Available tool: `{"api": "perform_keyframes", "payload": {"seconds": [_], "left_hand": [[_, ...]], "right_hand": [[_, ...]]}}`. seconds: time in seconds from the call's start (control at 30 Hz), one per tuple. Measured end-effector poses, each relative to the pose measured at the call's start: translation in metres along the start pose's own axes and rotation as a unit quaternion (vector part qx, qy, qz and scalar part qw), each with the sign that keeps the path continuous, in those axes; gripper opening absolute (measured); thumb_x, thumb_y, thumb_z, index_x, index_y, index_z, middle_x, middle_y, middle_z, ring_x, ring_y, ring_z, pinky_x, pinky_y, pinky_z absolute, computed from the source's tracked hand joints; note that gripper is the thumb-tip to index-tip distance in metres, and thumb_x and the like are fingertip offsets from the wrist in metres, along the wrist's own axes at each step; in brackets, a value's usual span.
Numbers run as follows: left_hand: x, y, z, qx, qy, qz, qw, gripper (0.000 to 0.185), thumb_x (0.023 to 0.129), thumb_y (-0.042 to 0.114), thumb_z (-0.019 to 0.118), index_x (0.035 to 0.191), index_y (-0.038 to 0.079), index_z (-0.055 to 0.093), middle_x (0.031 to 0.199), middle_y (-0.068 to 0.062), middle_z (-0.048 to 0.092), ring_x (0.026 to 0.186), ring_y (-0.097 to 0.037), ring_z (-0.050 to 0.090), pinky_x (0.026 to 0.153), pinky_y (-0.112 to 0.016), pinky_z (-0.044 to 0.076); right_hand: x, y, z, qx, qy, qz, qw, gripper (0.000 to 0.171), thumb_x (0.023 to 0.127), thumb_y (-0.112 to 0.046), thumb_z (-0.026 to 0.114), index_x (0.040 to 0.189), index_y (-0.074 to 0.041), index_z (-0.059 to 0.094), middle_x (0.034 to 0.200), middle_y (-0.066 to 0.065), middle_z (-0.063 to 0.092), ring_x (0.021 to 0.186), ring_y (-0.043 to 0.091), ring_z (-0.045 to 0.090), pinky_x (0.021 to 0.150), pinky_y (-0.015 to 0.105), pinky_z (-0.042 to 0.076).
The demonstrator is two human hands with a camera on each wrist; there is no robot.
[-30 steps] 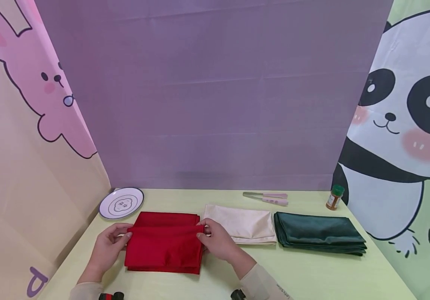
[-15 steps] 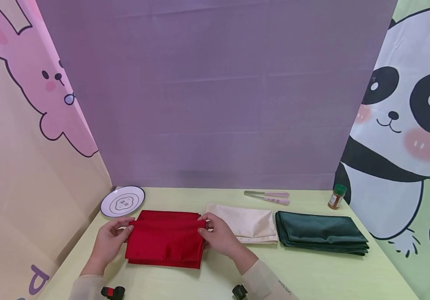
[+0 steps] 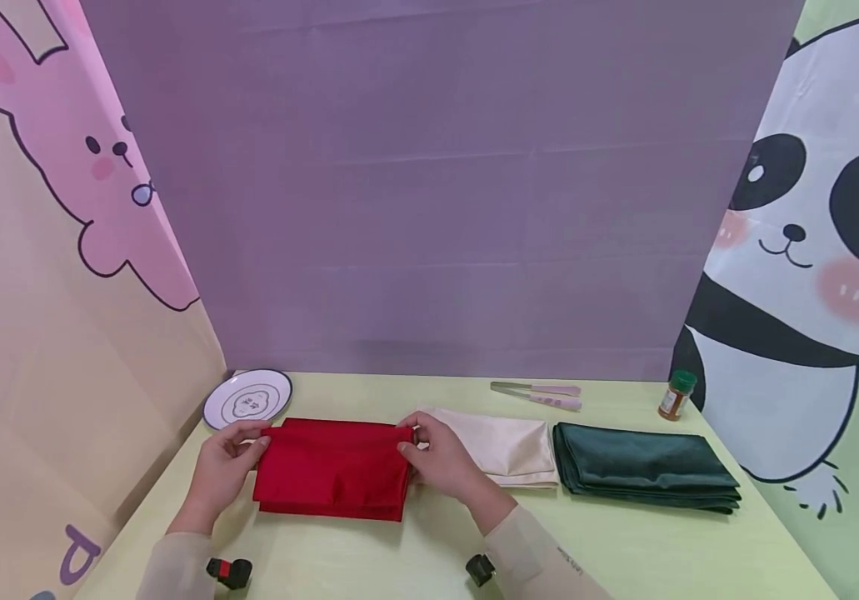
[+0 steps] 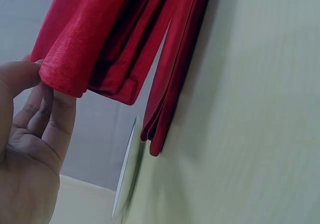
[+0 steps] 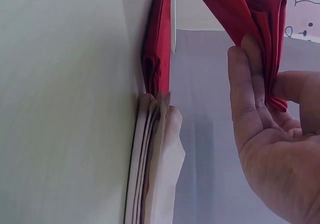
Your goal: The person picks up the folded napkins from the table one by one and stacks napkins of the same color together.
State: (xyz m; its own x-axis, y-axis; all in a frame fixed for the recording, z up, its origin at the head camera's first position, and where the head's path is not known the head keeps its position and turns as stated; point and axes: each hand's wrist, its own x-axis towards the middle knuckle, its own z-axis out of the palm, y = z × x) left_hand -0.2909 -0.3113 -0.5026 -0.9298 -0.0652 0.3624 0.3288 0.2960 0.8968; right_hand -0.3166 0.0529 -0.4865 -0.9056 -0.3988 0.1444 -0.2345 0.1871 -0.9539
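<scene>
Both hands hold up a folded red cloth (image 3: pixel 332 471) by its two upper corners. The left hand (image 3: pixel 222 471) pinches the left corner between thumb and fingers; the left wrist view shows its layers hanging from the fingertips. On the other side the right hand (image 3: pixel 444 462) grips the right corner, thumb on one face and fingers on the other. Beneath and behind, folded red layers (image 4: pixel 175 74) lie flat on the table, with a gap between them and the raised cloth. In the head view the raised cloth hides most of those layers.
A folded cream cloth (image 3: pixel 504 450) lies beside the right hand, then a folded dark green cloth (image 3: pixel 639 458). A white plate (image 3: pixel 249 400) sits at the back left, purple-handled tongs (image 3: pixel 549 396) at the back, and a green-lidded jar (image 3: pixel 675 396) at the back right.
Both hands have moved away from the person with the red cloth, which covers more of the red layers behind it. The head view has shifted slightly.
</scene>
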Motion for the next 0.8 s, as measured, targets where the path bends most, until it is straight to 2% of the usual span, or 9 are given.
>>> {"api": "perform_keyframes", "payload": {"seconds": [0.07, 0.2, 0.47, 0.6, 0.8], "left_hand": [[0.003, 0.0, 0.0, 0.003, -0.001, 0.0, 1.0, 0.027, 0.1, 0.0, 0.069, 0.127, -0.002, 0.068, 0.113, -0.028, 0.068, 0.075, -0.018, 0.074, 0.071, -0.029, 0.063], [0.008, -0.001, 0.0, 0.001, -0.003, -0.002, 1.0, 0.028, 0.1, -0.001, 0.069, 0.127, -0.003, 0.067, 0.115, -0.029, 0.066, 0.076, -0.017, 0.074, 0.071, -0.029, 0.063], [0.019, 0.0, 0.0, 0.005, -0.005, -0.017, 0.9998, 0.031, 0.1, 0.004, 0.07, 0.131, -0.002, 0.067, 0.117, -0.026, 0.066, 0.079, -0.018, 0.073, 0.073, -0.028, 0.063], [0.026, -0.002, 0.0, 0.005, -0.009, -0.027, 0.9996, 0.033, 0.1, 0.004, 0.07, 0.132, -0.004, 0.065, 0.118, -0.026, 0.065, 0.081, -0.018, 0.074, 0.073, -0.028, 0.063], [0.034, -0.006, 0.0, 0.02, -0.004, -0.041, 0.999, 0.032, 0.101, 0.006, 0.07, 0.132, 0.0, 0.066, 0.119, -0.024, 0.064, 0.086, -0.02, 0.074, 0.074, -0.028, 0.062]], "right_hand": [[0.001, -0.002, -0.001, 0.005, -0.001, 0.001, 1.0, 0.023, 0.104, -0.005, 0.063, 0.127, -0.008, 0.06, 0.094, 0.012, 0.063, 0.071, 0.021, 0.069, 0.064, 0.047, 0.064], [0.002, -0.005, -0.002, 0.012, 0.0, 0.001, 1.0, 0.022, 0.103, -0.006, 0.064, 0.125, -0.009, 0.061, 0.096, 0.012, 0.064, 0.074, 0.022, 0.071, 0.064, 0.042, 0.064], [0.009, -0.007, -0.003, 0.009, 0.013, 0.007, 1.0, 0.022, 0.103, -0.006, 0.065, 0.125, -0.008, 0.061, 0.099, 0.014, 0.065, 0.081, 0.026, 0.073, 0.068, 0.047, 0.064], [0.015, -0.003, -0.004, 0.011, 0.016, 0.014, 1.0, 0.022, 0.103, -0.004, 0.064, 0.124, -0.007, 0.061, 0.098, 0.015, 0.063, 0.085, 0.028, 0.072, 0.067, 0.048, 0.064], [0.025, 0.002, -0.003, -0.028, 0.023, 0.027, 0.999, 0.021, 0.102, -0.005, 0.066, 0.123, -0.009, 0.061, 0.098, 0.011, 0.063, 0.082, 0.026, 0.072, 0.065, 0.042, 0.064]]}}
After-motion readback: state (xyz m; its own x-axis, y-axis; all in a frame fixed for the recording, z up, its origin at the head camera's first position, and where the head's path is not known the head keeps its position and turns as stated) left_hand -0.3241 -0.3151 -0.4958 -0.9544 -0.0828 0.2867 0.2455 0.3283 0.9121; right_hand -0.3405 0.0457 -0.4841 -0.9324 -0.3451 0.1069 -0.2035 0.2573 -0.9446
